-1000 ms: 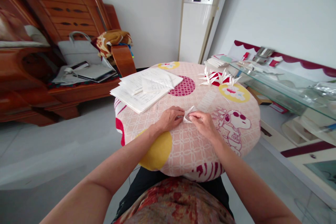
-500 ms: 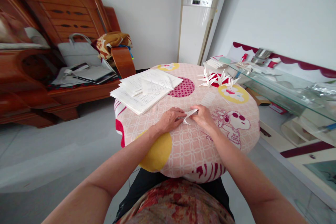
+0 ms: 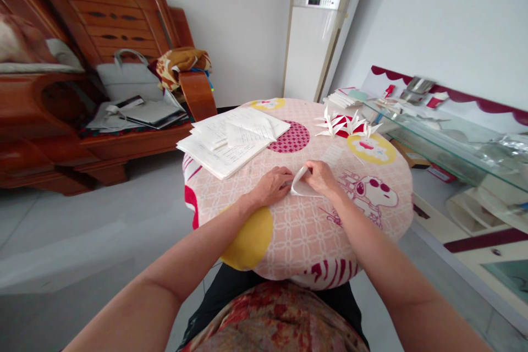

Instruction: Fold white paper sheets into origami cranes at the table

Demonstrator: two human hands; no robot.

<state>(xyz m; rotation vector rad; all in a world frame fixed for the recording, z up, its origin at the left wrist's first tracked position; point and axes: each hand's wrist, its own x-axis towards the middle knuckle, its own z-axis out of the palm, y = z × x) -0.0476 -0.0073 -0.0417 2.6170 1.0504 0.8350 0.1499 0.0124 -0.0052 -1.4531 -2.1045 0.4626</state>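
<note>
The small white paper (image 3: 303, 190) lies at the middle of the frame, on the near half of the round table (image 3: 289, 242), whose pink cloth bears a cartoon dog. Half a second ago it was a narrow pointed strip pinched between both sets of fingertips. Now it shows broader, with one edge curled up off the cloth and the rest lying flat. The right hand (image 3: 322, 177) has its thumb and fingers closed on that lifted edge. The left hand (image 3: 272, 187) keeps its curled fingertips clamped on the paper's left end, against the cloth, much where it was before.

Just above the hands, toward the left, a stack of printed sheets (image 3: 231, 140) rests on the table. To the upper right of the hands stand folded paper cranes (image 3: 344, 125), well apart from the paper. A wooden bench (image 3: 61, 121) fills the upper left of the frame and a glass shelf (image 3: 454, 129) the right edge.
</note>
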